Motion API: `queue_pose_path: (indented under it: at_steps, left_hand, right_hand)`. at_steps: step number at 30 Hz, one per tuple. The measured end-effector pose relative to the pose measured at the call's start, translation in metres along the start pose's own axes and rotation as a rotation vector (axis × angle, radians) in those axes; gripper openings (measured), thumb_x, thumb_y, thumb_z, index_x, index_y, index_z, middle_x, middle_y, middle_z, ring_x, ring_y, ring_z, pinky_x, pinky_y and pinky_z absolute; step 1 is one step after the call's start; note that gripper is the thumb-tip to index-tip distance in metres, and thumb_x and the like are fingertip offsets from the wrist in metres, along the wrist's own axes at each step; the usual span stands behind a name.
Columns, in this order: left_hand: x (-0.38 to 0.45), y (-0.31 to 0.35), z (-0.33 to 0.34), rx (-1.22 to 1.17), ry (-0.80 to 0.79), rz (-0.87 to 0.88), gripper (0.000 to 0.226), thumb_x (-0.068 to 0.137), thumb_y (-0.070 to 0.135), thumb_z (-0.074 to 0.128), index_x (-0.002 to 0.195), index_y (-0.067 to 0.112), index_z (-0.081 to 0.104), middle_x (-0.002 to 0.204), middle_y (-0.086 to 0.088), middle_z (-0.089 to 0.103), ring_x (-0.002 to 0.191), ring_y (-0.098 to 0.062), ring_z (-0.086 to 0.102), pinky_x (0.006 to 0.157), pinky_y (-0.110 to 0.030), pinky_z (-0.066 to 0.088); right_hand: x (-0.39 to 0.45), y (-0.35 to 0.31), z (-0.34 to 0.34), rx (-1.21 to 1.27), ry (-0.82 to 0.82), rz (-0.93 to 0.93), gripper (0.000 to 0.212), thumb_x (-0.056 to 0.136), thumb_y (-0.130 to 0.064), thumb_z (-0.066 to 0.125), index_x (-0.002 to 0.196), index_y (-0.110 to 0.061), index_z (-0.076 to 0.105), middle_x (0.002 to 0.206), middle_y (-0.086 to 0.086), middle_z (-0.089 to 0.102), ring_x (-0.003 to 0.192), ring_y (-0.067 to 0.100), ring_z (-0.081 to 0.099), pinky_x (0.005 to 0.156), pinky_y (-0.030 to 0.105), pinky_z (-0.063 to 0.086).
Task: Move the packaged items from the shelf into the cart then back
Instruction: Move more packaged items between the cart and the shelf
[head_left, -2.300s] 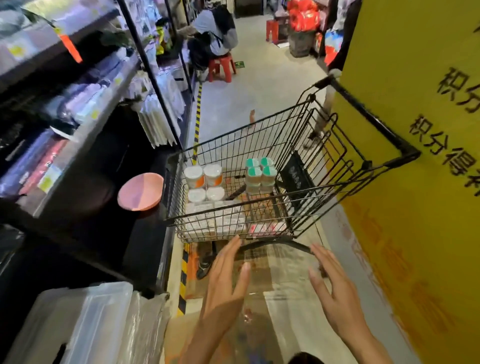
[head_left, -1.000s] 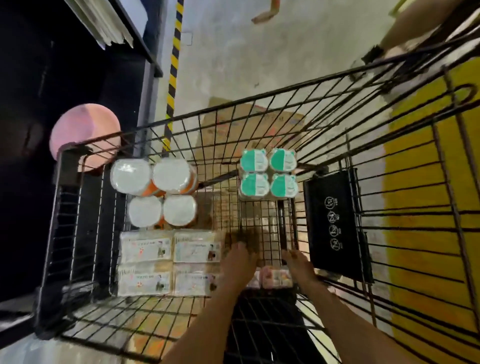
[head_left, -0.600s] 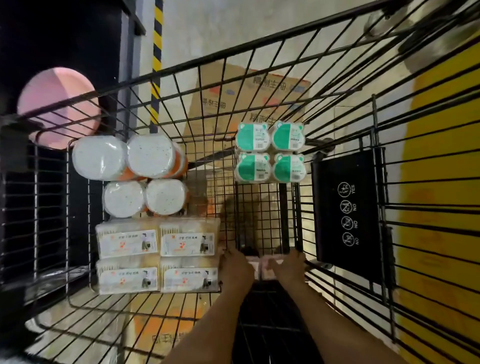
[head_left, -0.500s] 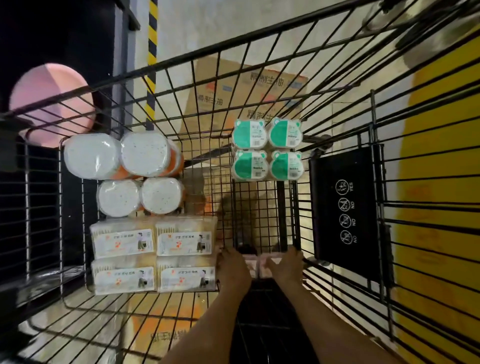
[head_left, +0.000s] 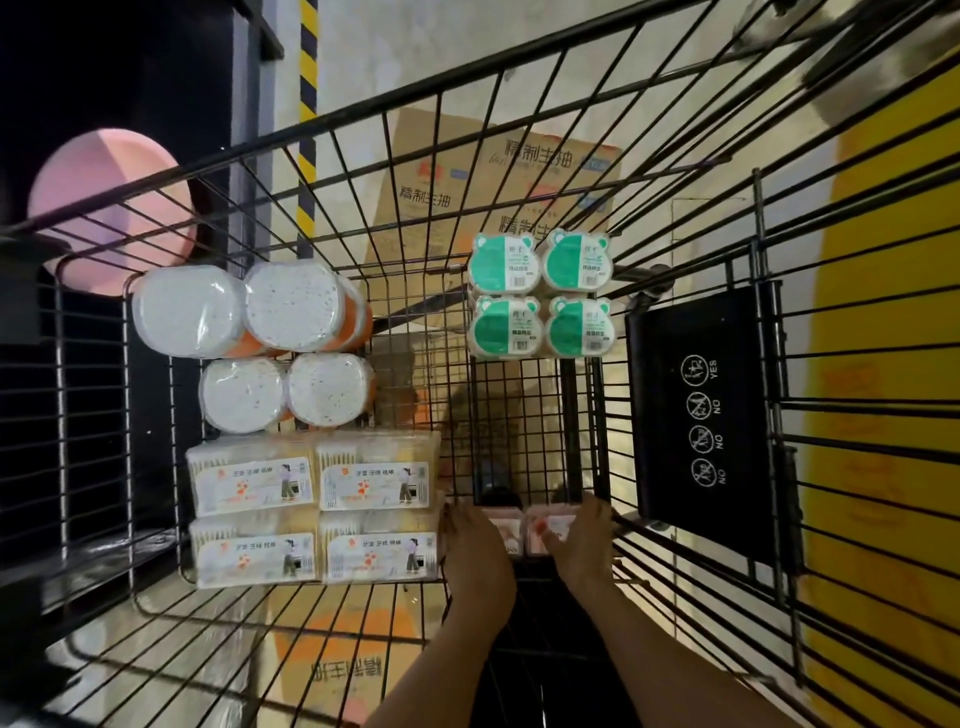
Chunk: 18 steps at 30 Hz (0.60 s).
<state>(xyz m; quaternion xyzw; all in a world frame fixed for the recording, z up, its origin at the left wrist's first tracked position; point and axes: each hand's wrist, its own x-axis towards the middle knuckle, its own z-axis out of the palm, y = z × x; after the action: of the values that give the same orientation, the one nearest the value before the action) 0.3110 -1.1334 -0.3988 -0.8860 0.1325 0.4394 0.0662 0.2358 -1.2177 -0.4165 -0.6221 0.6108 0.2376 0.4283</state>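
I look down into a black wire cart (head_left: 363, 118). At the near end of its floor lies a small pink pack (head_left: 519, 530). My left hand (head_left: 475, 553) grips its left side and my right hand (head_left: 582, 540) its right side, thumb on top. Most of the pack is hidden between my hands. Further in sit a wrapped pack of white-lidded orange tubs (head_left: 260, 343), a block of clear labelled boxes (head_left: 311, 509) and a pack of green bear-shaped boxes (head_left: 540, 296).
A black child-seat panel with icons (head_left: 701, 415) hangs on the cart's right side. A dark shelf unit with a pink disc (head_left: 104, 208) stands to the left, a yellow wall (head_left: 883, 364) to the right. A flat cardboard box (head_left: 498, 171) lies on the floor under the cart.
Both hands went from open outside the cart down into it and closed on the pink pack. In the last half second they have hardly moved.
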Motion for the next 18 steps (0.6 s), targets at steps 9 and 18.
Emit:
queue_pose_path:
  at_steps: [9,18]
  left_hand:
    - [0.013,0.004,-0.002,-0.394,-0.113,-0.275,0.044,0.091,0.009,0.05,0.133,0.001,0.037,0.126,-0.016,0.055,0.11,-0.028,0.058,0.09,-0.041,0.052]
    - [0.004,0.011,-0.001,-0.345,-0.005,-0.29,0.063,0.089,0.014,0.064,0.139,0.001,0.028,0.14,-0.014,0.04,0.127,-0.025,0.044,0.1,-0.028,0.04]
  right_hand:
    - [-0.005,0.012,-0.003,0.016,0.106,-0.034,0.058,0.088,-0.006,0.063,0.138,-0.004,0.035,0.136,0.014,0.044,0.12,0.028,0.051,0.096,0.037,0.047]
    - [-0.004,0.016,-0.004,0.088,0.117,-0.043,0.057,0.085,-0.001,0.063,0.136,-0.007,0.039,0.131,0.01,0.047,0.114,0.026,0.054,0.091,0.036,0.051]
